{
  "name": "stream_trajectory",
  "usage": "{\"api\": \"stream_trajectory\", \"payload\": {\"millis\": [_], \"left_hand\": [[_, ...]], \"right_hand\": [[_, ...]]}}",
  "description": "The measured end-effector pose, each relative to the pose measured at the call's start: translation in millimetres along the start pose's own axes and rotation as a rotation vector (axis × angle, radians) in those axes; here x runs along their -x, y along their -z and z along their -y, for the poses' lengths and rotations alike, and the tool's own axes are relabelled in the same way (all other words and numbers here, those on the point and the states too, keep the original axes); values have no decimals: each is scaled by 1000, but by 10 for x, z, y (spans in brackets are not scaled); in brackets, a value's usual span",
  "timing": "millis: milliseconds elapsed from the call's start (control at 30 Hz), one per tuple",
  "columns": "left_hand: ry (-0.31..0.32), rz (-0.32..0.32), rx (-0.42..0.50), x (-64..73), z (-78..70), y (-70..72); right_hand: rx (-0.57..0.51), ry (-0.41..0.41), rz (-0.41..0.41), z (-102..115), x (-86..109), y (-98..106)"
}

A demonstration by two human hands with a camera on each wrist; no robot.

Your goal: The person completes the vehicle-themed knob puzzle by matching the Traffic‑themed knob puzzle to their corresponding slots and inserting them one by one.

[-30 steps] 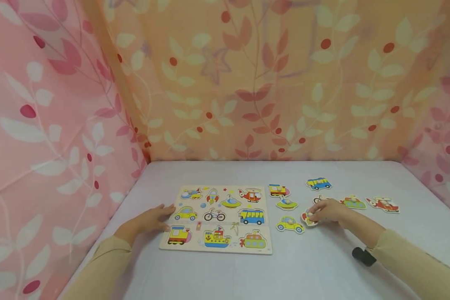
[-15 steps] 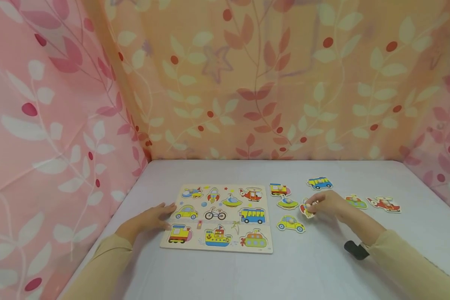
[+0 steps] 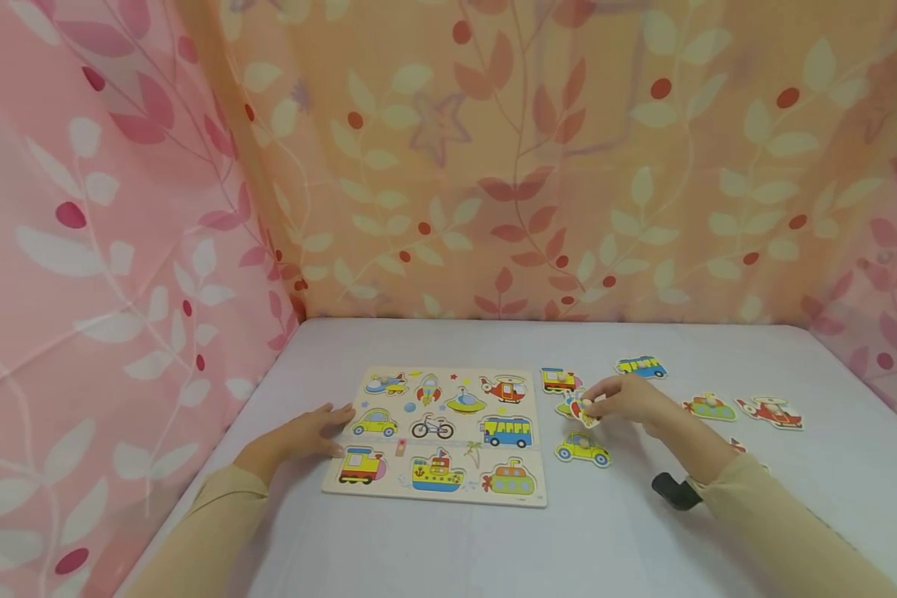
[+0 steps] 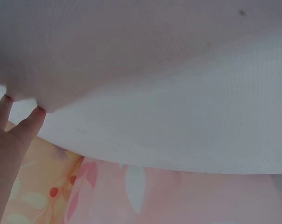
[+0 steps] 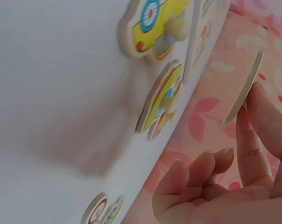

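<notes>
My right hand (image 3: 628, 400) pinches a rocket puzzle piece (image 3: 586, 413), held above the table in front of the flying saucer piece. Seen edge-on in the right wrist view, the held piece (image 5: 243, 91) sits between thumb and finger, the other fingers loosely curled. My left hand (image 3: 302, 436) rests with spread fingers at the left edge of the wooden puzzle board (image 3: 437, 444). Two of its fingertips (image 4: 38, 112) show in the left wrist view. An airplane piece (image 3: 385, 383) with a knob lies in the board's top left slot; the other pictures carry no visible knobs.
Right of the board lie a train (image 3: 559, 379), a yellow car (image 3: 583, 448), a bus (image 3: 641, 366), a submarine (image 3: 710, 406) and a helicopter (image 3: 772, 410). A red-tipped piece (image 3: 737, 446) is partly hidden by my right sleeve. A dark object (image 3: 676, 492) hangs below that wrist.
My right hand has lifted the rocket piece and carried it left, from beside the car piece to over the flying saucer piece. My left hand has stayed at the board's edge.
</notes>
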State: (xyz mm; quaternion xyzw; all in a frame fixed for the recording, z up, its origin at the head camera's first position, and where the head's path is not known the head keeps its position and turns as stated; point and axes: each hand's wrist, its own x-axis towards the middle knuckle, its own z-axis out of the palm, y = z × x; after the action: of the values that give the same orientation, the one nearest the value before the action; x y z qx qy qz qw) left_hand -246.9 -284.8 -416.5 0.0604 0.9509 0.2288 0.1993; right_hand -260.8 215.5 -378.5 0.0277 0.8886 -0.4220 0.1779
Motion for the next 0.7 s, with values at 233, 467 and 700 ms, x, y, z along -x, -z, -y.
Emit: {"api": "stream_trajectory", "payload": {"millis": [233, 467, 700], "left_hand": [[-15, 5, -1, 13, -8, 5], [-7, 9, 1, 24, -14, -3], [-9, 2, 10, 13, 1, -6]], "right_hand": [[-9, 20, -3, 125, -77, -120], [-4, 7, -15, 260, -143, -229], [-30, 27, 6, 405, -191, -327]]}}
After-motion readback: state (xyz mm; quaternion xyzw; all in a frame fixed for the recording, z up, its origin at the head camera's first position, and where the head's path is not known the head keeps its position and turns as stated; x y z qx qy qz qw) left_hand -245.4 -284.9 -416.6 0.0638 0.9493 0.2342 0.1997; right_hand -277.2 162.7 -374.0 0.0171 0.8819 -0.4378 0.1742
